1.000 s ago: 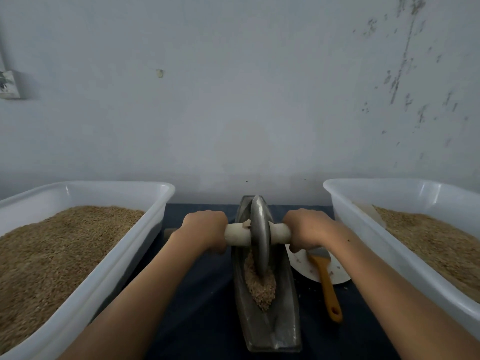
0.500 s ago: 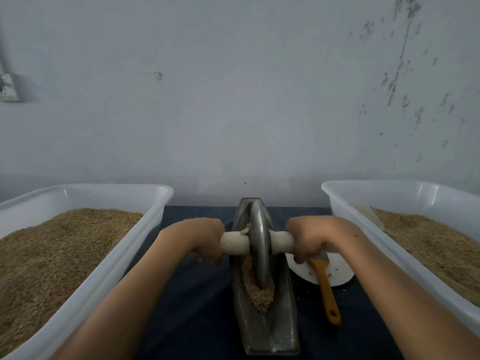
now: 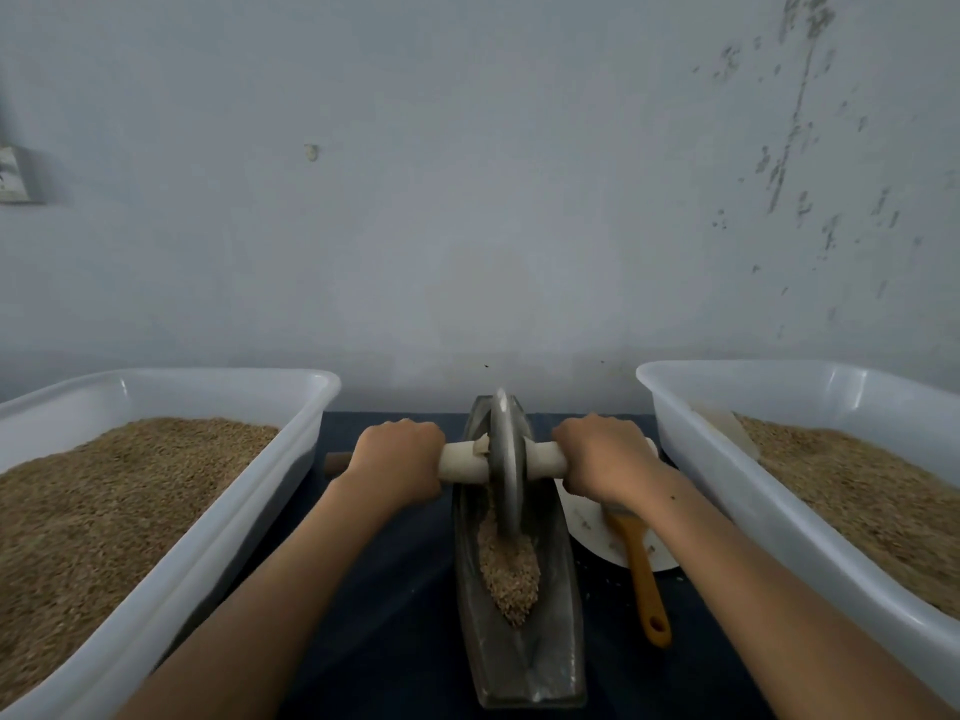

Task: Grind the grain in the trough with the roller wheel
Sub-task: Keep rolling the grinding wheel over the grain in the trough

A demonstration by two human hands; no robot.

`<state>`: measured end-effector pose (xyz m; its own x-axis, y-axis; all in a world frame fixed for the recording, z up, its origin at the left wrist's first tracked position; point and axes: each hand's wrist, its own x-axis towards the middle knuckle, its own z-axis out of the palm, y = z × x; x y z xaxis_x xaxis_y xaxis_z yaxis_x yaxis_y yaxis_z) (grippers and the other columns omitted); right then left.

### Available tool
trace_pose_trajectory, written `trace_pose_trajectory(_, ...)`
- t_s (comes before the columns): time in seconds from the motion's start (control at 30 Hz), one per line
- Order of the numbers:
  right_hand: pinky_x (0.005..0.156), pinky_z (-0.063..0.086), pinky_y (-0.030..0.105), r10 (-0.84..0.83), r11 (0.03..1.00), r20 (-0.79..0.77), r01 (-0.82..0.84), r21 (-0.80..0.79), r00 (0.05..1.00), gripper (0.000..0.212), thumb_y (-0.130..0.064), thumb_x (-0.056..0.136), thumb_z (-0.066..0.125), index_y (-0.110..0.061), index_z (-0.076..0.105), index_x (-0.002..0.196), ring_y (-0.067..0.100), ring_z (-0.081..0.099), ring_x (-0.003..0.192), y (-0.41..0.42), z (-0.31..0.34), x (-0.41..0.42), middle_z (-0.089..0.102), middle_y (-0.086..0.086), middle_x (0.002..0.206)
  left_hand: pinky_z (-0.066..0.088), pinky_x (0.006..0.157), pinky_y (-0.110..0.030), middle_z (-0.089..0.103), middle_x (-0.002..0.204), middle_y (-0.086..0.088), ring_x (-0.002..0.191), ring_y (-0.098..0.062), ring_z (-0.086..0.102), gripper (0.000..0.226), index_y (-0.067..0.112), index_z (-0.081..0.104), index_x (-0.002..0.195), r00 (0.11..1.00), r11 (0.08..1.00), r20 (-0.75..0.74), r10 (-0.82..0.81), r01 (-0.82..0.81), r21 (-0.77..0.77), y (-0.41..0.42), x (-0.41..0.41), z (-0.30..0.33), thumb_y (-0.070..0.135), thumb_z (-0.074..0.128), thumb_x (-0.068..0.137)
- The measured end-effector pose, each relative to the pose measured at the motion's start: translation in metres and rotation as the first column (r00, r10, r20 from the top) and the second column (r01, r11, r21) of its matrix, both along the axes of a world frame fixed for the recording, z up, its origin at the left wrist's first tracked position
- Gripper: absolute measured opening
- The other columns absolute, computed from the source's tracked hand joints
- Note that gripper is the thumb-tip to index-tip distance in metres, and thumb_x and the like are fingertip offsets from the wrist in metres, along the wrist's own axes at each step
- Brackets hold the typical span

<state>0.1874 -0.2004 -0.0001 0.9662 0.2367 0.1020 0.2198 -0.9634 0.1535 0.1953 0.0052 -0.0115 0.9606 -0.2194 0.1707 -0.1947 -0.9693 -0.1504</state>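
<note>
1. Head view: the left hand (image 3: pixel 397 459) and the right hand (image 3: pixel 602 456) each wrap their fingers around the pale handle bar (image 3: pixel 545 455), one on each side of the roller wheel (image 3: pixel 506 459). The fingers are curled tight on the bar, and the wheel stands upright between the two fists.
2. The wheel sits in the far half of the metal trough (image 3: pixel 519 641). The grain (image 3: pixel 509 574) lies in the groove, under the wheel and on the near side of the fingers.
3. I judge that the grinding step is in hand, in the middle of a stroke. The next move probably calls for rolling the wheel toward the near side, over the pile, with equal pressure from both hands so the wheel does not tilt.
4. The fingertips are hidden under the bar. How fine the grain is already, I cannot tell.
5. Under the right wrist, a white plate (image 3: pixel 597 532) and an orange-handled brush (image 3: pixel 644 579) are partly covered. The left tub (image 3: pixel 218 527) and the right tub (image 3: pixel 727 475), both filled with grain, are cut off by the frame edges.
</note>
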Motion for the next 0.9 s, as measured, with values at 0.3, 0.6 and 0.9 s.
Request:
trace_pose_trajectory(0.3, 0.052, 0.04, 0.02, -0.018, 0.996, -0.376, 0.051, 0.077, 0.927, 0.034, -0.017, 0.079, 0.071, -0.01, 0.062, 0.111, 0.013, 0.058, 0.069, -0.002, 0.009, -0.001, 0.064, 0.004, 0.089, 0.043, 0.059, -0.024, 0.064, 0.073, 0.002, 0.065, -0.013, 0.06, 0.023, 0.015, 0.063, 0.092, 0.929, 0.998, -0.369, 0.0, -0.024, -0.061, 0.002, -0.006, 0.013, 0.025, 0.073, 0.074)
trace_pose_trajectory(0.6, 0.066, 0.037, 0.031, -0.014, 0.999, 0.138, 0.009, 0.043, 0.99, 0.018, -0.019, 0.085, 0.06, -0.019, 0.06, 0.103, 0.021, 0.06, 0.084, 0.0, -0.01, 0.008, 0.066, 0.002, 0.099, 0.037, 0.07, -0.029, 0.061, 0.102, 0.0, 0.092, -0.019, 0.058, 0.03, 0.021, 0.056, 0.113, 0.992, 0.999, 0.117, 0.042, -0.042, -0.004, -0.005, 0.001, -0.004, 0.032, 0.06, 0.085)
trace_pose_trajectory(0.9, 0.051, 0.04, 0.018, -0.031, 0.997, -0.402, 0.054, 0.046, 0.915, 0.036, -0.017, 0.081, 0.071, -0.006, 0.062, 0.114, 0.014, 0.058, 0.068, -0.001, 0.011, -0.002, 0.063, 0.004, 0.086, 0.044, 0.061, -0.024, 0.062, 0.076, 0.003, 0.065, -0.011, 0.059, 0.033, 0.014, 0.06, 0.104, 0.912, 0.997, -0.41, -0.03, -0.001, -0.075, 0.007, -0.005, 0.012, 0.025, 0.073, 0.075)
